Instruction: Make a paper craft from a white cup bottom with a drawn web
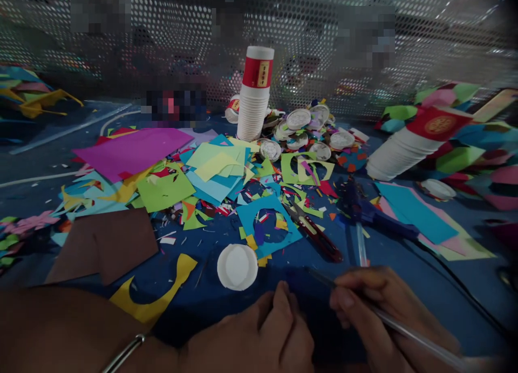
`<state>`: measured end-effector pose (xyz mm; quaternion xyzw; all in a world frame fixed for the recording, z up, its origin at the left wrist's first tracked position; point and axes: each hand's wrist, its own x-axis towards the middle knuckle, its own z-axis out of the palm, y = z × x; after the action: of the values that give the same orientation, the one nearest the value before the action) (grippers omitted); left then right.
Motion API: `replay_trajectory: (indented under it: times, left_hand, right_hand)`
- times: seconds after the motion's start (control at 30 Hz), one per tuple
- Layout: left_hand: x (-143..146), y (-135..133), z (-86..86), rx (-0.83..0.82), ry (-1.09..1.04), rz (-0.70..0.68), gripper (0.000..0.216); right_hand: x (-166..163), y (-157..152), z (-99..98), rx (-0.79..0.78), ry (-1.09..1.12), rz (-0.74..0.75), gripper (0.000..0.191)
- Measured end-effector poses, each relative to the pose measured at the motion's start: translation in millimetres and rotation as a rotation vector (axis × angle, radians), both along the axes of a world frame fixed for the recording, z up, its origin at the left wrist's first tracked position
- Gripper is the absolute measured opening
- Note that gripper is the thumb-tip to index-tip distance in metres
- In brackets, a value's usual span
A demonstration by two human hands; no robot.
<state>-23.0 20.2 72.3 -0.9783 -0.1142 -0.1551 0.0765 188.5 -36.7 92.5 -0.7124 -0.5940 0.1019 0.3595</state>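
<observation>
My right hand [394, 308] grips a slim pen [416, 338] with a clear barrel, its dark tip pointing left over the blue table. Beside it, my left hand [263, 330] is closed with the fingertips pressed together; whatever it may hold is hidden. Just beyond the left hand lies a small round white paper cup base [237, 266], hollow side up. A blue paper piece with a round hole [246, 216] and dark red-handled thread snips [319, 238] lie farther off. Yellow paper with a curved cutout [162, 305] rests near my left forearm.
A tall stack of white paper cups [253, 111] stands at the back, and another stack [399, 149] leans at the right. A blue glue gun [384, 219] trails a black cord. Coloured paper scraps cover the middle; brown paper [125, 243] lies left. Behind rises a perforated metal panel [182, 38].
</observation>
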Motion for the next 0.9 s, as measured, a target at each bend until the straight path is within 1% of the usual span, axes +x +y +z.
replay_trajectory:
  times: [0.13,0.2,0.27,0.37,0.43,0.53,0.63,0.7,0.73,0.83,0.9]
  left_hand:
    - [6,6,15.1,0.016,0.024,-0.072,0.027]
    - [7,8,21.9,-0.014,0.043,-0.088,0.027]
    - [5,8,29.0,-0.060,0.084,-0.099,0.029]
    - [3,5,39.6,-0.060,0.132,-0.065,0.030]
    - [3,4,44.1,-0.034,0.157,-0.046,0.030]
    - [4,4,44.6,-0.023,0.188,-0.083,0.030]
    - [4,5,40.3,-0.005,0.171,-0.086,0.029]
    - [2,5,37.5,0.015,0.151,-0.084,0.029]
    - [1,5,36.5,0.025,0.146,-0.082,0.029]
    - [0,2,34.7,0.051,0.133,-0.075,0.031]
    - [0,-1,33.1,0.071,0.112,-0.054,0.032]
  right_hand:
    - [3,-2,3.4,0.015,-0.079,0.098,0.009]
    - [8,-4,4.4,0.036,-0.157,0.139,0.008]
    - [16,-4,6.0,0.067,-0.226,0.147,0.009]
    - [33,2,10.6,0.071,-0.294,0.108,0.012]
    - [44,11,14.9,0.058,-0.338,0.160,0.012]
    - [58,32,21.3,0.020,-0.409,0.272,0.016]
    - [69,56,24.8,0.062,-0.605,0.358,0.024]
    - [74,72,25.4,0.037,-0.758,0.401,0.027]
    - [76,79,25.5,0.016,-0.797,0.425,0.028]
    - [79,91,26.3,-0.016,-0.840,0.469,0.029]
    - [77,92,27.8,-0.011,-0.846,0.471,0.030]
